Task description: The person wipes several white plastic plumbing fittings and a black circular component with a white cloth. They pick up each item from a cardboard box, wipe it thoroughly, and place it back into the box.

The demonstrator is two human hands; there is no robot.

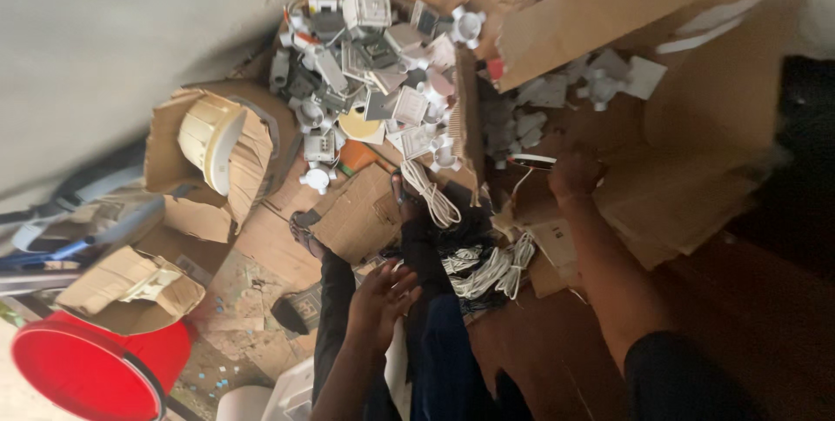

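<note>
My right hand (574,176) reaches into a large cardboard box (696,125) and grips a small flat white and black part (532,161) with a thin wire hanging from it. My left hand (383,299) hovers with fingers spread and nothing in it, above my dark trousers. Between the hands lie bundles of coiled white cable (491,269) on a dark cloth. A pile of white and grey plastic electrical fittings (374,56) fills the flattened cardboard ahead, and a smaller heap (539,99) sits inside the box near my right hand.
A torn carton holding a cream round fitting (211,134) stands at the left. A red bucket (91,364) sits at the lower left, with another crumpled carton (130,286) beside it. A grey wall (104,30) runs along the left. Loose cardboard sheets (357,212) cover the floor.
</note>
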